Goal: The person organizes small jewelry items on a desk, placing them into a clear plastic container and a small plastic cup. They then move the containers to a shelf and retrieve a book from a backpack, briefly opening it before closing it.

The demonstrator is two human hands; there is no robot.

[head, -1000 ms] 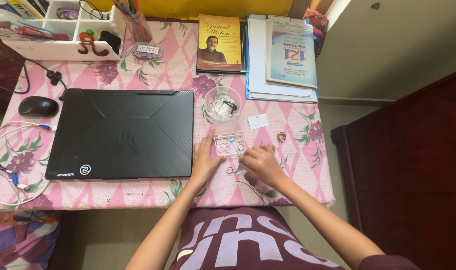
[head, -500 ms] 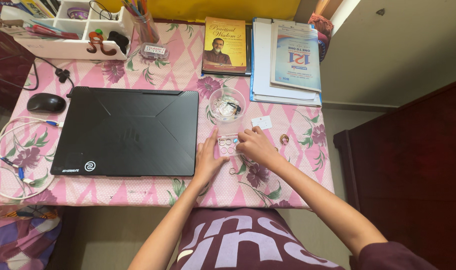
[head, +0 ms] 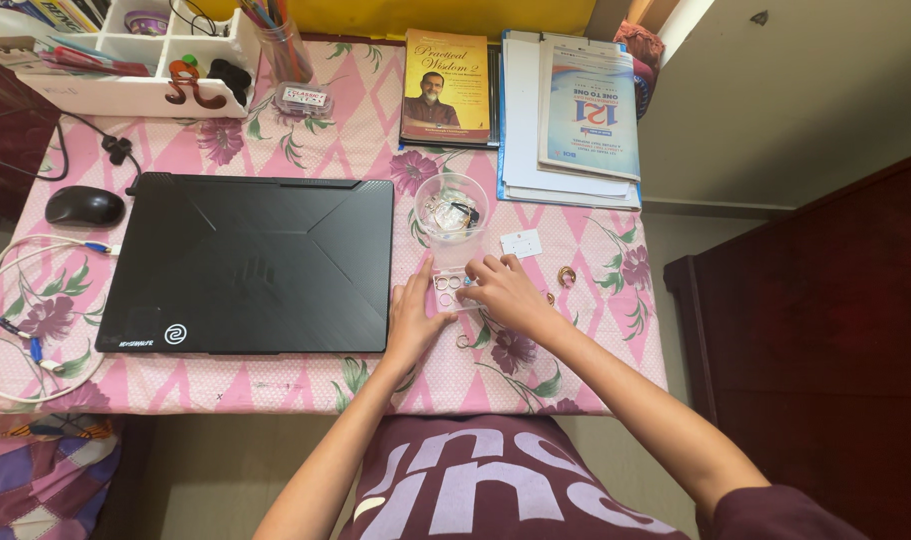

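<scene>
both hands at clear ring tray [head: 453,284], frame centre: left hand [head: 412,313] flat, steadying edge; right hand [head: 500,291] fingertips pressed on compartments, grip unclear. best kept level, rings seated gently.

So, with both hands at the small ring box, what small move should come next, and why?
Probably the right hand should lift clear of the ring box and reach for the loose ring to its right. The left hand already steadies the box's left side, the right fingers lie over its compartments, and that ring lies alone on the cloth. What the right fingers pinch is hidden.
</scene>
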